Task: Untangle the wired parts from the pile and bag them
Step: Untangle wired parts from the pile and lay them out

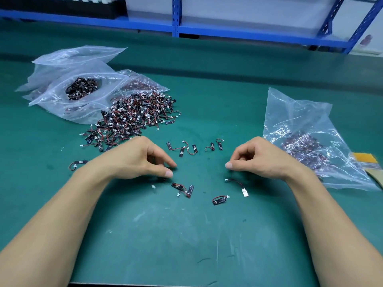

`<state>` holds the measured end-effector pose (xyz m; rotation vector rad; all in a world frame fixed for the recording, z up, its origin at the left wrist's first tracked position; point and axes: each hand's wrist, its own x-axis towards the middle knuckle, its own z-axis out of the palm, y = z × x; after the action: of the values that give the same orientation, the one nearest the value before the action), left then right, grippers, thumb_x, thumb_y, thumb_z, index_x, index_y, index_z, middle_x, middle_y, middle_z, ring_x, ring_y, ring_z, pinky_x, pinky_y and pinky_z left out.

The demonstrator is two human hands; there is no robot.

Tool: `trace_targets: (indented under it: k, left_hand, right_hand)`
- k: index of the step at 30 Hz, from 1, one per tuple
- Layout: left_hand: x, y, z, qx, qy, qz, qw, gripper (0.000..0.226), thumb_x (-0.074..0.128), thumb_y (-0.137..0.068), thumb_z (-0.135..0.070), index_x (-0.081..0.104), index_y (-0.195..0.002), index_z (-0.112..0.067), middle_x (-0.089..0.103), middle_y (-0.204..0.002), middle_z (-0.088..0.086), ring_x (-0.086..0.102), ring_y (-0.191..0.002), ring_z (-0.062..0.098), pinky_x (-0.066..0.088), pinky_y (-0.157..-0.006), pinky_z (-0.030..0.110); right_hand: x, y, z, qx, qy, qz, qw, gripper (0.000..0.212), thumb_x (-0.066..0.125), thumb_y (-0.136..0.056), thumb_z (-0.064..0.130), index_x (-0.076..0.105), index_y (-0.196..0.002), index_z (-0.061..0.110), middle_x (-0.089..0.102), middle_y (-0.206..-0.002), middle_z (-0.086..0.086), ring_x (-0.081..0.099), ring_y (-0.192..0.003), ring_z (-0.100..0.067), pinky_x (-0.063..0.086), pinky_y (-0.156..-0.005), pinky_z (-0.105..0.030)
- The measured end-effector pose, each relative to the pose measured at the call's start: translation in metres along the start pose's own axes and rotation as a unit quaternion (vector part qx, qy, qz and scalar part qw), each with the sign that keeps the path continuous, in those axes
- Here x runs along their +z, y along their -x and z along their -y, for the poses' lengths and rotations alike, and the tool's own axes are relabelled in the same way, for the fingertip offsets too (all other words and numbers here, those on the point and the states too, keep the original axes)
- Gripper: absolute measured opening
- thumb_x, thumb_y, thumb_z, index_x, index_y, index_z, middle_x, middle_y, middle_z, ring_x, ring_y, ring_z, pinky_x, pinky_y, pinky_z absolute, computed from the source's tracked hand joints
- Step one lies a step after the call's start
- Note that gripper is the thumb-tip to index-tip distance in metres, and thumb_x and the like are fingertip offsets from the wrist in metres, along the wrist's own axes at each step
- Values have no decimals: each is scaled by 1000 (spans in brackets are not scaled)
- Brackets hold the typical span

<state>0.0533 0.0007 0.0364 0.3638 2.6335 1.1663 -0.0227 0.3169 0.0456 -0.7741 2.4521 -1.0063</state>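
A tangled pile of small black wired parts (136,114) with red-black leads and white plugs lies at the left centre of the green mat. Single wired parts lie apart beyond my hands (182,149) and in front of them (219,200). My left hand (141,158) is curled, and its thumb and forefinger pinch a dark wired part (164,179) against the mat. My right hand (259,158) hovers with its fingers curled inward and its thumb straight; what it holds, if anything, is hidden. A clear bag (304,129) with parts in it lies just right of that hand.
Several clear zip bags (83,90) lie at the far left, one of them open and showing parts. One stray part (78,163) sits left of my left wrist. A blue metal shelf (176,17) runs along the back. A yellow item (365,159) lies at the right edge.
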Motion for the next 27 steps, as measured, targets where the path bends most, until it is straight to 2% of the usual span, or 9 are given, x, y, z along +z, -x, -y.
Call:
trace_targets:
  k: [3,6,9,12,15,20,22,25,27]
  left_hand:
    - [3,-1,-2,32,-6,-38,999,12,83,-79,-38,77,-89,-42,69,-66,-12,52,-56,2,42,-57,17]
    - [9,-2,-8,85,-32,-31,995,15,84,-72,-45,77,-83,-36,66,-67,-11,61,-69,12,46,-68,24]
    - [16,-3,-12,103,-70,-1,992,17,87,-70,-44,77,-80,-35,64,-67,-11,61,-77,13,44,-74,18]
    - [19,-4,-14,106,-95,4,990,10,87,-74,-36,77,-77,-32,63,-64,-10,61,-76,13,31,-79,1]
    - [19,-4,-16,94,-119,-19,988,10,84,-77,-34,75,-74,-30,62,-61,-8,60,-74,13,28,-79,-3]
    - [25,-7,-16,80,-129,-50,987,21,80,-79,-33,67,-66,-24,57,-53,-2,60,-66,31,27,-77,-5]
    - [25,-8,-14,80,-126,-60,987,25,79,-80,-37,64,-64,-24,57,-53,-2,59,-65,29,35,-74,2]
    - [24,-8,-12,76,-130,-70,986,30,75,-80,-45,63,-63,-25,57,-55,-2,57,-66,21,48,-67,34]
    - [23,-8,-12,83,-129,-86,984,32,70,-81,-49,62,-61,-25,56,-56,-5,56,-66,17,49,-66,36]
  right_hand:
    - [0,0,-1,-2,0,24,1000,15,84,-79,29,75,-71,19,54,-55,6,42,-54,-11,36,-56,-23]
    - [0,1,-2,2,8,59,998,15,89,-72,28,77,-76,21,65,-60,4,50,-53,-6,42,-57,-18]
    - [2,0,-3,4,10,68,998,20,92,-68,23,75,-78,19,68,-61,4,52,-50,-5,41,-54,-13]
    - [4,-2,-4,5,9,73,997,18,91,-70,20,75,-77,18,70,-62,3,54,-49,-5,41,-54,-12]
    - [8,-3,-1,-3,4,74,997,13,89,-74,19,76,-76,21,71,-63,2,54,-50,-5,42,-54,-14]
    - [11,-2,5,-28,17,49,998,13,88,-75,22,76,-76,21,68,-61,4,48,-48,-3,38,-52,-12]
    - [7,1,8,-44,14,36,998,16,89,-72,23,74,-76,20,58,-54,6,41,-48,-5,35,-52,-14]
    - [2,10,16,-73,0,53,996,19,89,-67,27,72,-75,21,37,-51,6,30,-49,-10,28,-50,-19]
    - [4,14,22,-80,17,90,993,19,88,-66,33,73,-74,26,27,-51,6,25,-50,-14,22,-50,-22]
